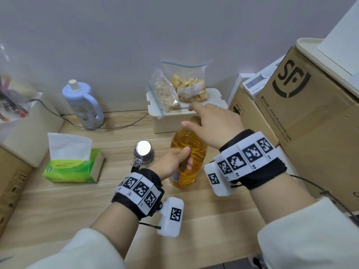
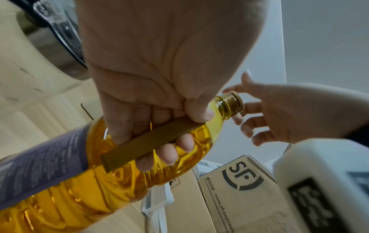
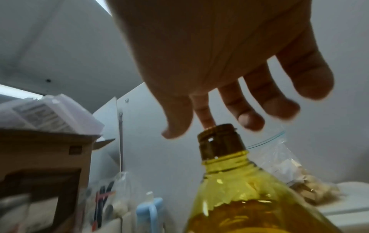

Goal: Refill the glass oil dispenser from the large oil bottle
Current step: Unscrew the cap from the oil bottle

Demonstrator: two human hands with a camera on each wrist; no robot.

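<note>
The large oil bottle (image 1: 191,152) stands upright on the wooden table, full of yellow oil, with a brown handle strap (image 2: 147,141) and a brown ribbed cap (image 2: 233,100) (image 3: 219,138). My left hand (image 1: 174,162) (image 2: 159,97) grips the strap with curled fingers. My right hand (image 1: 209,123) (image 3: 229,100) hovers over the cap with fingers spread and relaxed; one fingertip (image 3: 206,121) is at the cap's top. The glass oil dispenser (image 1: 143,154) with its shiny metal lid stands just left of the bottle.
A green tissue box (image 1: 75,166) lies at the left. A blue jug (image 1: 83,105) and a white box (image 1: 174,117) carrying snack bags (image 1: 186,88) stand at the back. Cardboard boxes (image 1: 303,117) crowd the right side. A cable runs along the back.
</note>
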